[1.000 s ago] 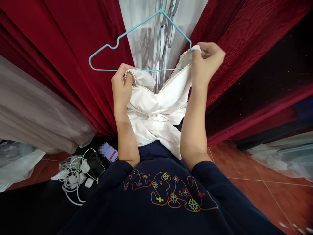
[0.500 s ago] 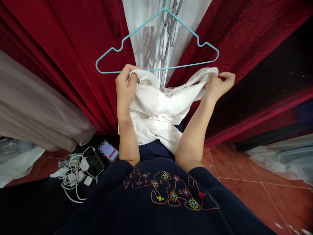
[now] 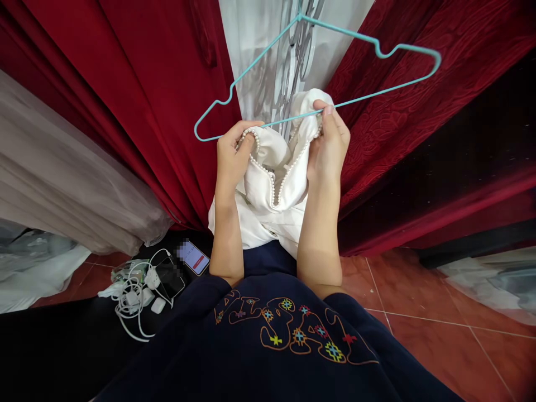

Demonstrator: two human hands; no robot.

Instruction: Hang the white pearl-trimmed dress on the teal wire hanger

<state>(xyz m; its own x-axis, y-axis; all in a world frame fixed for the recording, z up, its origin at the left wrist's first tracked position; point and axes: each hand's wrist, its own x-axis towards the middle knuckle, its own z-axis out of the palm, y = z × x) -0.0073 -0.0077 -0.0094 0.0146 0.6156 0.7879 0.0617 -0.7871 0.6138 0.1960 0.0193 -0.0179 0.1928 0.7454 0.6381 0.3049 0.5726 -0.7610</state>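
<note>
A white dress point(image 3: 276, 215) with pearl trim along its neckline lies bunched over my lap, its upper part raised toward the hanger. My left hand point(image 3: 235, 151) is closed on the pearl-edged left side of the neckline, thumb inside the edge. A light-blue clothes hanger point(image 3: 377, 94) hangs in front, tilted, its right end higher. On its bottom bar my right hand point(image 3: 330, 134) pinches with thumb and forefinger, and white cloth of the dress's right side lies against the same hand. Part of that cloth is hidden behind the fingers.
Dark red curtains point(image 3: 176, 111) hang on both sides, with white cloth and a metal scrollwork piece point(image 3: 288, 72) between them. At lower left, a lit phone point(image 3: 195, 257), a dark phone and tangled white cables point(image 3: 132, 304) lie on a black surface. Red tiles point(image 3: 422, 335) cover the floor.
My right hand has moved inward to the left and taken hold of the hanger's bar. The hanger has tilted and shifted right. The dress's neckline has folded narrower between my hands.
</note>
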